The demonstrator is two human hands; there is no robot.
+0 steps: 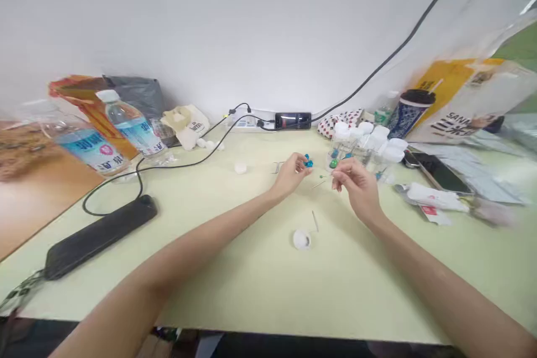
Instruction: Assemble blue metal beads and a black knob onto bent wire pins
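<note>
My left hand (290,172) is closed in a pinch, with a small cluster of shiny blue beads (309,163) at its fingertips. Facing it, my right hand (359,185) has thumb and forefinger pressed together. A faint thin line, perhaps thread, runs from its fingertips toward the left hand, too fine to make out. Between the hands are a tiny green bead (321,176) and a thin pale stick-like piece (318,184). Nearer me lies a white spool (301,239) with a short end sticking out. Scissor-like handles (277,167) show partly behind my left hand.
Several white-capped clear jars (380,137) with beads stand beyond my right hand. A white cap (240,168), a black case (100,238) and a cable lie leftward, near water bottles (136,123). A phone (442,172), a patterned cup (409,113) and packets are rightward.
</note>
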